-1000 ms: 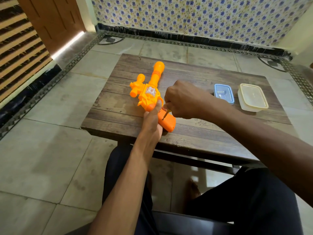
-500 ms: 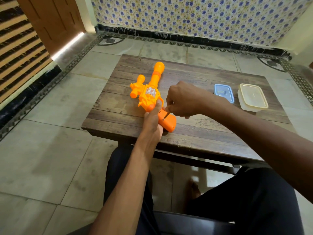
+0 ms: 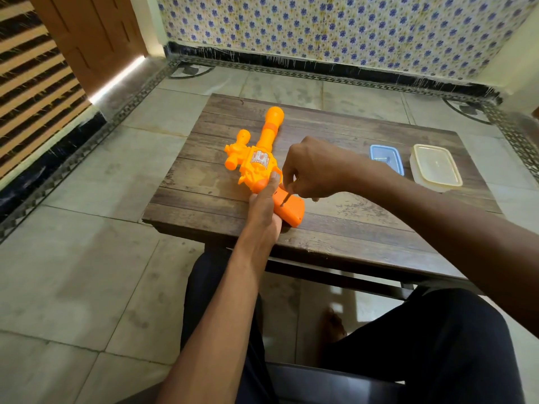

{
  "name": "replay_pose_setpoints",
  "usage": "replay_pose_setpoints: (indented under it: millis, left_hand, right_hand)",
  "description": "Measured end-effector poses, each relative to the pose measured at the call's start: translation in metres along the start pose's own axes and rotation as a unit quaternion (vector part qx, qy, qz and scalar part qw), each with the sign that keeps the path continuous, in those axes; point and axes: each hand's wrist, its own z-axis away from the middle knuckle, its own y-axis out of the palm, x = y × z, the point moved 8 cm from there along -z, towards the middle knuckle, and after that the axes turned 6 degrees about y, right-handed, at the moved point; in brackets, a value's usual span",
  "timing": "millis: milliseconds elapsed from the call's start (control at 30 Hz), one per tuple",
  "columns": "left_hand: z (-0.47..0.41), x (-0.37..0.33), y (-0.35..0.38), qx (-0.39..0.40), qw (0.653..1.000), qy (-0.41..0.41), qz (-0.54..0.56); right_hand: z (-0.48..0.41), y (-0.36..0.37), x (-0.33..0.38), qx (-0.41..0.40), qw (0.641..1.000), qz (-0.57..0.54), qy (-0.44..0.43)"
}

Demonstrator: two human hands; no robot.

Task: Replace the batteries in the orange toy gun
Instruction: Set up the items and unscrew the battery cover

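An orange toy gun lies on its side on a dark wooden table, barrel pointing away from me and grip toward the near edge. My left hand grips the gun at the grip's left side, thumb on the body. My right hand is closed around a small screwdriver, whose metal tip touches the flat face of the grip. The handle of the screwdriver is hidden inside my fist.
A small blue-lidded box and a larger cream-lidded plastic box stand at the table's right side. Tiled floor surrounds the table; my legs in dark trousers are under its near edge. A patterned wall runs behind.
My right hand has turned slightly over the grip while the screwdriver tip stays on the same spot. The gun and my left hand have hardly moved.
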Motion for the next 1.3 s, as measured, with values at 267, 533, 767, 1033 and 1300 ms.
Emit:
replay_pose_setpoints:
  millis: [267,533,767,1033,1300]
  left_hand:
    - [-0.003,0.001,0.001,0.009,1.000,0.011,0.000]
    - [-0.009,0.006,0.002,0.017,1.000,0.009,-0.005]
    - [-0.011,0.005,0.005,0.028,1.000,0.014,0.003]
    - [-0.011,0.005,0.002,0.011,1.000,0.021,-0.004]
    - [-0.005,0.004,0.005,0.007,1.000,0.018,0.007]
  right_hand:
    - [-0.001,0.006,-0.013,-0.016,0.996,-0.049,0.070]
    - [-0.002,0.009,-0.025,-0.029,0.989,-0.087,0.115]
    - [0.007,0.014,-0.039,-0.054,0.974,-0.148,0.165]
    - [-0.009,0.028,-0.042,-0.003,0.969,-0.169,0.178]
    - [-0.002,0.008,-0.011,-0.065,0.996,-0.006,0.059]
